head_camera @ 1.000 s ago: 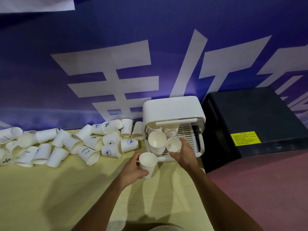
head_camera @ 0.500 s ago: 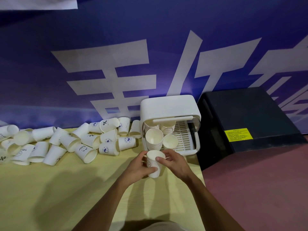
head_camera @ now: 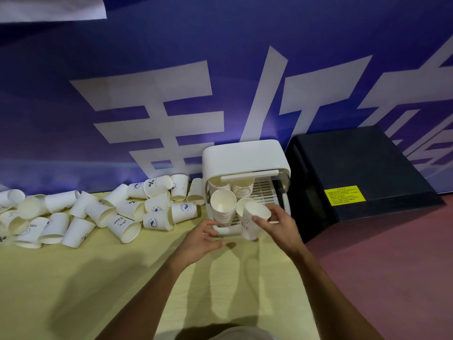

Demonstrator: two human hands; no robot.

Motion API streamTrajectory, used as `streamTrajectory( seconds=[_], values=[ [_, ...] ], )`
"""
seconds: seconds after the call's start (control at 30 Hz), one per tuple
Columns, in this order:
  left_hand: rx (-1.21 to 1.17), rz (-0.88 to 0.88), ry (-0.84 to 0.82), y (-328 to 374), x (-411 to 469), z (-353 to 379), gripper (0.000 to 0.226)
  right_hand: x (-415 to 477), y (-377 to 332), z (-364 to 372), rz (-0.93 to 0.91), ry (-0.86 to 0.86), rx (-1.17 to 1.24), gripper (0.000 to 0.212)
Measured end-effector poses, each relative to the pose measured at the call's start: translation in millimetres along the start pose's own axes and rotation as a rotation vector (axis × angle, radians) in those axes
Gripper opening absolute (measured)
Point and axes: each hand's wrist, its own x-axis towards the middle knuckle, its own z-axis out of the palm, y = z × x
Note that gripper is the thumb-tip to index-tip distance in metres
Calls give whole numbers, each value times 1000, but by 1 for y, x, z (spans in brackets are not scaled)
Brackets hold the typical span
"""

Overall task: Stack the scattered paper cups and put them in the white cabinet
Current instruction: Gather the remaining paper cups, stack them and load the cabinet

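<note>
A white cabinet (head_camera: pixel 242 158) stands at the table's far right with its front lid raised. Stacks of paper cups fill its left side, the nearest stack (head_camera: pixel 222 209) at the front. My right hand (head_camera: pixel 282 225) grips a single white paper cup (head_camera: pixel 252 222), tilted, right in front of the cabinet's opening and over another cup stack. My left hand (head_camera: pixel 199 239) hovers just left of it, fingers apart and holding nothing. Several loose printed cups (head_camera: pixel 127 212) lie scattered on the yellow table to the left.
A black box (head_camera: pixel 362 173) with a yellow label sits right of the cabinet, off the table's (head_camera: pixel 73 290) right edge. A blue banner wall rises behind everything. The red floor lies lower right.
The cup went from both hands into my right hand alone and moved right and forward to the cabinet opening. My left hand let go and stays back.
</note>
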Motion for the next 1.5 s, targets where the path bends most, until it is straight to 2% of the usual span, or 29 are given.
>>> streamTrajectory(
  seconds=[0.13,0.23,0.37,0.6,0.7,0.77,0.87,0.93,1.0,1.07,1.27,1.5],
  values=[
    [10,-19,8,5,5,0,50,12,-10,-7,-39,99,69,50],
    [13,-23,10,8,7,1,46,17,-16,-1,-76,142,23,49],
    [16,-32,13,8,8,1,45,24,-16,13,-101,105,-95,56],
    [25,-55,38,3,8,-6,53,34,-6,29,-38,38,-199,62],
    [25,-54,41,5,8,-9,52,31,-5,31,48,15,-298,83],
    [23,-46,49,5,7,-10,50,24,-8,33,-3,81,-311,74],
    [8,-40,67,1,4,-13,51,8,-12,42,-133,205,-298,44],
    [-11,-27,76,-3,-1,-17,51,-6,-13,55,-181,215,-275,26],
    [-24,-25,87,-8,-6,-24,47,-21,-11,72,-185,167,-259,13],
    [-24,-44,115,-14,-11,-34,45,-33,-8,91,-165,89,-263,13],
    [5,-98,193,-35,-25,-72,48,-39,-19,147,-165,-160,-313,34],
    [169,-76,353,-51,-15,-119,64,-2,-44,198,-210,-296,-490,57]
  ],
)
